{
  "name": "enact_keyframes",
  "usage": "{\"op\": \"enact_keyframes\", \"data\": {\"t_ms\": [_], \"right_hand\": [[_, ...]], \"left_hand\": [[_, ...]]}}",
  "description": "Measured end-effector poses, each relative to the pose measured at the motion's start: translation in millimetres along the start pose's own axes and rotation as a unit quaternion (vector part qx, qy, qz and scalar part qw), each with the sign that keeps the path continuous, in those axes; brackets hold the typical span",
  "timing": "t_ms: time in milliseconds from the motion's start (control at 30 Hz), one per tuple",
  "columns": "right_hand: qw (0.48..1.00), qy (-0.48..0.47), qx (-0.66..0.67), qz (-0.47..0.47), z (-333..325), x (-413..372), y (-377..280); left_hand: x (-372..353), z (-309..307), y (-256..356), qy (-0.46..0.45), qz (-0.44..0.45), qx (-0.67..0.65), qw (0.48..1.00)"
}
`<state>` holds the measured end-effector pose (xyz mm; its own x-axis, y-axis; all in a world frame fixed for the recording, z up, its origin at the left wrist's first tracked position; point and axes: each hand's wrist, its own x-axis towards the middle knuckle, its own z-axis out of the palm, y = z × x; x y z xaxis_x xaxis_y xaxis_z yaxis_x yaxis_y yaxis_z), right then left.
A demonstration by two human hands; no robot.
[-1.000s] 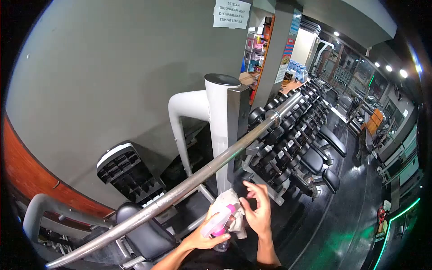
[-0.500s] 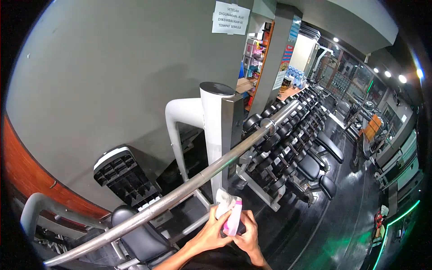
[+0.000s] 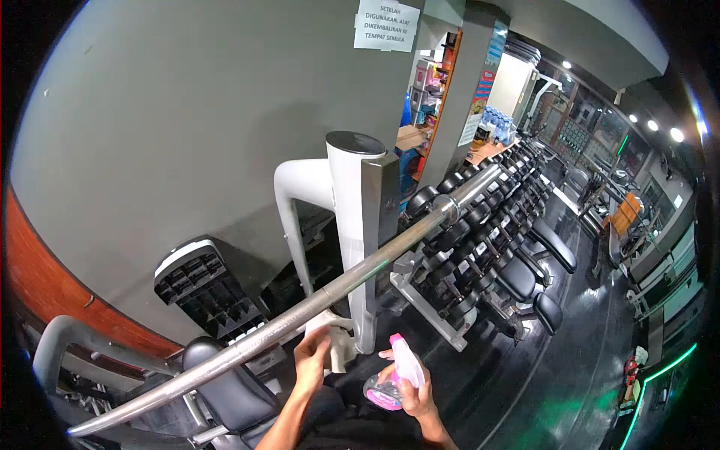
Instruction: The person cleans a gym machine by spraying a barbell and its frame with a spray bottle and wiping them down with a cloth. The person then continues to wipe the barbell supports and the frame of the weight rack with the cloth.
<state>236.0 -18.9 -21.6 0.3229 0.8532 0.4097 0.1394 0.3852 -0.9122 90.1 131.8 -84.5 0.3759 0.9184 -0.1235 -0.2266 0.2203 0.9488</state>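
Note:
My left hand [image 3: 310, 361] is closed on a whitish cloth [image 3: 342, 349], which hangs from the fingers just under the steel barbell [image 3: 322, 300]. My right hand [image 3: 421, 396] grips a spray bottle [image 3: 406, 361] with a white-and-pink top and a clear, pink-labelled body. The bottle is tilted, its pink tip pointing up and away from me. Across the view the bare barbell slants from lower left to upper right, passing in front of a white and grey rack post [image 3: 352, 217].
Black dumbbells [image 3: 480, 225] fill a tiered rack behind the barbell's far end. A black padded seat [image 3: 232, 397] is below the bar at lower left. Benches [image 3: 551, 244] stand on the dark floor to the right. A paper sign [image 3: 386, 25] hangs on the grey wall.
My hands have moved apart. The left has carried the cloth leftward, away from the bottle, to below the bar; the right has shifted slightly right with the spray bottle.

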Motion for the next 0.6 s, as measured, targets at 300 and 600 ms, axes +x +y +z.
{"op": "enact_keyframes", "data": {"t_ms": [300,600], "right_hand": [[0.94,0.132,-0.314,-0.034,32.9,12.7,7.9],[0.879,0.222,-0.421,-0.028,57.9,28.4,20.6]], "left_hand": [[32.4,-21.7,-4.7,-0.117,-0.096,-0.196,0.969],[52.3,-36.9,-9.7,-0.117,-0.139,-0.287,0.941]]}}
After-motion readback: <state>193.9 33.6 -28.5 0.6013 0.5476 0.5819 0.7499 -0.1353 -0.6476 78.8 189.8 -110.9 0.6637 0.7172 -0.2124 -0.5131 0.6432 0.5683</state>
